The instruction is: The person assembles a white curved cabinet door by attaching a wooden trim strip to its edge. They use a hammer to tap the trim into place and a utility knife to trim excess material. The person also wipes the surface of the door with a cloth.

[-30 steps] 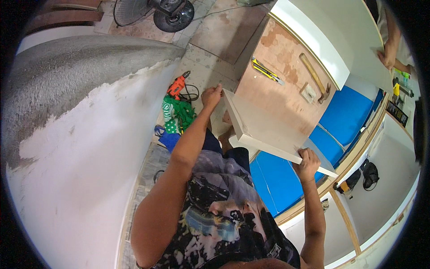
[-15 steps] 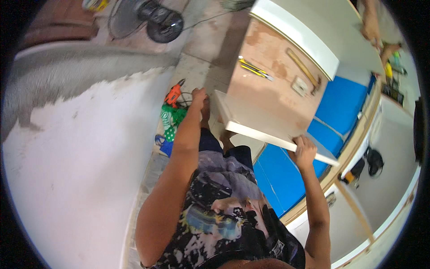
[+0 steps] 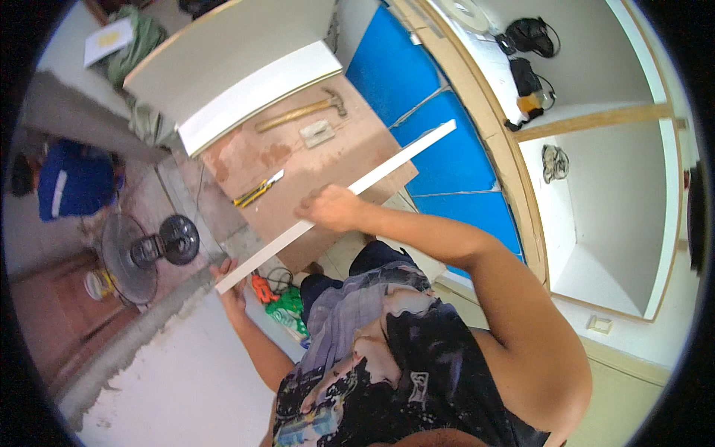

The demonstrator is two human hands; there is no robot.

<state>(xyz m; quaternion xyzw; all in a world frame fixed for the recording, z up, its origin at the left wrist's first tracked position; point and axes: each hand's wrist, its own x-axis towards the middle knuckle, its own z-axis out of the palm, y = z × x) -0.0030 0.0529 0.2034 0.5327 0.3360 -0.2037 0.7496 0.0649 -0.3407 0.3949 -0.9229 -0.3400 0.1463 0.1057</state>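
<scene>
A white-edged panel (image 3: 402, 159) is held slantwise in front of me, showing mostly its narrow edge. My right hand (image 3: 331, 209) is closed over that edge near the middle. At the panel's near left end, my left hand (image 3: 232, 279) grips with its fingers partly behind the board. Beyond the panel is a brown work surface (image 3: 227, 165). On it lie a wooden-handled claw hammer (image 3: 298, 113), a small pale rectangular block (image 3: 318, 134) and a yellow-black utility knife (image 3: 258, 189) with its blade out.
An upright white board (image 3: 231, 56) stands behind the work surface. Blue panels (image 3: 456, 160) lie to the right, beside an open white cabinet (image 3: 611, 246). A fan (image 3: 179, 240) stands at left. Near my legs are an orange drill (image 3: 263, 289) and green cloth (image 3: 289, 311).
My view has turned to the right. My left hand, earlier apart from the panel, now grips its left end. The panel has tilted, so its face is mostly out of sight.
</scene>
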